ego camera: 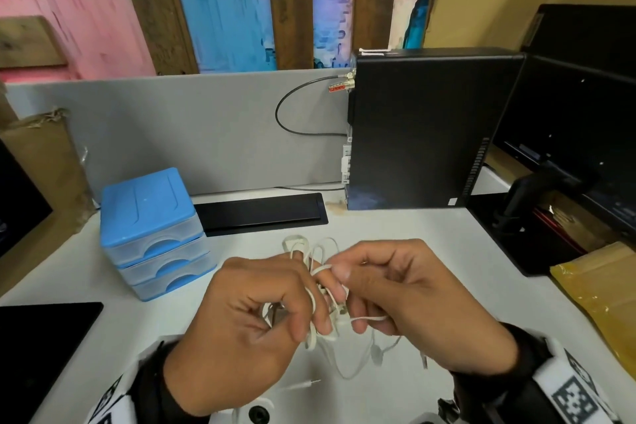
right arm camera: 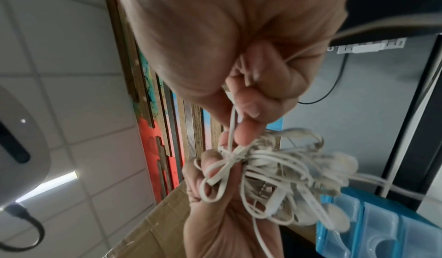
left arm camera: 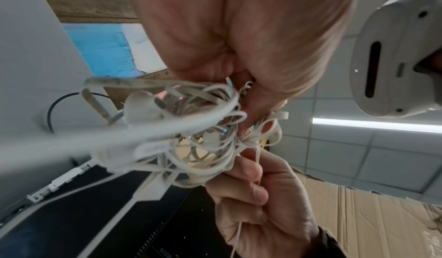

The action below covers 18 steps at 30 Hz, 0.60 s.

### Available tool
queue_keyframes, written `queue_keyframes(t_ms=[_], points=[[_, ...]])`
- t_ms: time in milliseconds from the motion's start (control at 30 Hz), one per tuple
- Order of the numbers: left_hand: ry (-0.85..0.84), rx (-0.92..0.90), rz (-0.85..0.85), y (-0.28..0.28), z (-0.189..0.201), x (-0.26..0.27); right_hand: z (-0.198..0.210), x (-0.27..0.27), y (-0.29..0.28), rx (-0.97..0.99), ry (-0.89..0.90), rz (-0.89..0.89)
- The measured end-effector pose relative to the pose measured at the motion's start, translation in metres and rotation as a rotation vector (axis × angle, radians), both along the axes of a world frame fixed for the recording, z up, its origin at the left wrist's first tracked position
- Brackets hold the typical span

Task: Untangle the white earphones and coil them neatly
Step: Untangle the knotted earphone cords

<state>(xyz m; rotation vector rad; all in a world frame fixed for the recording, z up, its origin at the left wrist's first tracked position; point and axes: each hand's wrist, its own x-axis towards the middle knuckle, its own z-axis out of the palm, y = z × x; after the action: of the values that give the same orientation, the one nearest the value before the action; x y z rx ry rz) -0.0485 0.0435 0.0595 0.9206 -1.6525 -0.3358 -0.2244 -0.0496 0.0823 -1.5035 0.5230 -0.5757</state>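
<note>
The white earphones [ego camera: 321,289] are a tangled bundle of thin flat cable held above the white desk [ego camera: 430,244] between both hands. My left hand [ego camera: 254,313] grips the bundle [left arm camera: 191,129] with curled fingers. My right hand [ego camera: 395,289] pinches a strand at the knot [right arm camera: 233,156] between thumb and fingertips. Loose loops stick up behind the fingers, and a strand with an earbud [ego camera: 377,354] hangs below. The jack plug [ego camera: 309,383] lies on the desk near my wrists.
A blue three-drawer plastic organiser [ego camera: 155,234] stands left of the hands. A black computer tower [ego camera: 423,131] and monitor arm [ego camera: 530,196] stand at back right, a black cable tray [ego camera: 261,212] behind. A dark tablet [ego camera: 41,337] lies front left, a yellow envelope [ego camera: 599,293] right.
</note>
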Motion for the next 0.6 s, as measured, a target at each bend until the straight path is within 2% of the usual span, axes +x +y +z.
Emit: queue_keyframes(t_ms=[100, 167, 233, 300, 333, 367, 400, 467, 500, 533, 567, 600], points=[[-0.006, 0.047, -0.004, 0.002, 0.001, -0.003, -0.006, -0.001, -0.002, -0.197, 0.016, -0.053], [0.033, 0.109, -0.007, 0.001, 0.001, -0.004, -0.011, -0.002, -0.007, -0.416, 0.026, -0.211], [0.098, 0.209, -0.005, 0.0, 0.0, -0.005, -0.014, -0.003, -0.012, -0.708, 0.058, -0.436], [0.152, 0.313, -0.018, -0.003, -0.001, -0.004, -0.015, -0.004, -0.013, -0.989, 0.083, -0.584], [0.182, 0.351, -0.033, -0.004, -0.001, -0.005, -0.017, -0.003, -0.015, -1.032, 0.06, -0.623], [0.218, 0.376, -0.055, -0.004, -0.001, -0.004, -0.017, -0.003, -0.018, -0.949, 0.006, -0.625], [0.261, 0.39, -0.079, -0.005, -0.001, -0.003, -0.013, -0.003, -0.02, -0.74, -0.068, -0.582], [0.352, 0.388, -0.11, -0.007, -0.002, 0.001, -0.003, -0.002, -0.02, -0.117, -0.258, -0.353], [0.398, 0.38, -0.131, -0.008, -0.001, 0.003, 0.002, -0.001, -0.019, 0.097, -0.307, -0.274], [0.447, 0.38, -0.16, -0.009, -0.001, 0.005, 0.004, -0.003, -0.02, 0.167, -0.313, -0.239], [0.497, 0.389, -0.189, -0.009, 0.001, 0.006, 0.003, -0.005, -0.022, 0.106, -0.284, -0.235], [0.546, 0.402, -0.202, -0.01, 0.002, 0.008, 0.0, -0.008, -0.026, -0.082, -0.2, -0.249]])
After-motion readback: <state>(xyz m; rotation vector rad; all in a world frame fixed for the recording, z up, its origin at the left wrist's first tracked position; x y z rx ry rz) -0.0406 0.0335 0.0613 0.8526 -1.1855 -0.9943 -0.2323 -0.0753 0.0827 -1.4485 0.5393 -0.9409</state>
